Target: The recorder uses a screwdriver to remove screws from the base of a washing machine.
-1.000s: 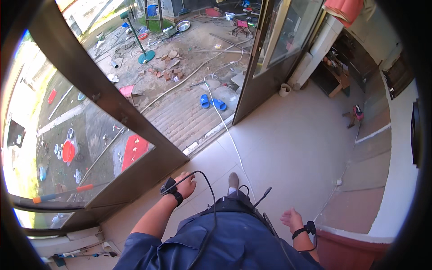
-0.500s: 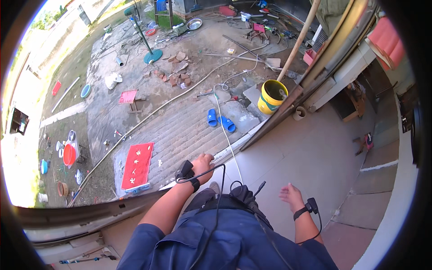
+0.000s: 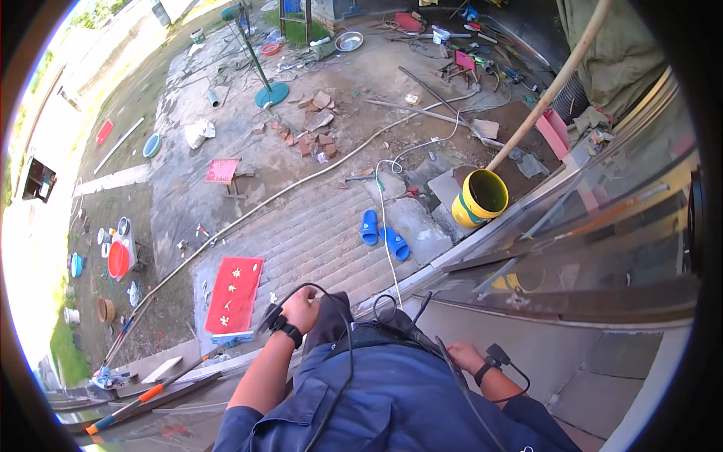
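Observation:
My left hand (image 3: 303, 309) hangs just above my left knee, its fingers loosely bent and nothing in them. A black strap with a small device and cable (image 3: 280, 322) is around that wrist. On the right, beside my hip, my right hand (image 3: 465, 356) holds nothing; its fingers are slightly curled and apart from any object. It wears a similar strapped device (image 3: 495, 355). Past the door sill (image 3: 422, 280), a pair of blue slippers (image 3: 382, 235) lies on the ridged concrete, with a white cable (image 3: 384, 196) running by them.
A red mat (image 3: 234, 295) lies left of the ridged concrete. Beside the sill at right stands a yellow bucket (image 3: 480, 199) of dark water, a wooden pole (image 3: 550, 90) leaning behind it. A glass door panel (image 3: 587, 248) borders the right. Broken bricks (image 3: 312, 139) and a hose (image 3: 279, 192) lie outside.
My body has moved forward to the doorway, and the sill is now under me. The right hand has come in toward my hip; the left has drawn back slightly leftward.

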A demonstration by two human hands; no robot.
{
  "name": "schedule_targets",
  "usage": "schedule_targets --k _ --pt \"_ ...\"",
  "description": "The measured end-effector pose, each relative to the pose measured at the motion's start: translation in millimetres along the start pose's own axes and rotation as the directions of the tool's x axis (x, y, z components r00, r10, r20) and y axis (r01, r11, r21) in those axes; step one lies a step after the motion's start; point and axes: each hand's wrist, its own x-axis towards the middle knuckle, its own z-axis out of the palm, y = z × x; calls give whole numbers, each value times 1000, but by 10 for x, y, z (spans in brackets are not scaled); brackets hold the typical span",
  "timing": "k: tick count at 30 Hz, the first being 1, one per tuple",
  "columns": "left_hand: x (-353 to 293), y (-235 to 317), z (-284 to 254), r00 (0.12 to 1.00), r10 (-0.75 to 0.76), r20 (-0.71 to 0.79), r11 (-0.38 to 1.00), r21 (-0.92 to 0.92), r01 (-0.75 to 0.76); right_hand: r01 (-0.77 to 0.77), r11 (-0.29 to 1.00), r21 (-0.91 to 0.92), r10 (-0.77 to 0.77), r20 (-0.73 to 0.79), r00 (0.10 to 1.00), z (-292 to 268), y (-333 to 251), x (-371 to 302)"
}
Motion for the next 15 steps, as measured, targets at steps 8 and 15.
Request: schedule_targets --k 8,15 --pt "896 -1319 -72 949 -307 68 948 -66 311 193 979 -60 -199 -113 974 418 -652 814" --pt "2322 -1664 -579 986 -161 32 987 22 161 -119 878 463 178 -84 980 583 -2125 1423"
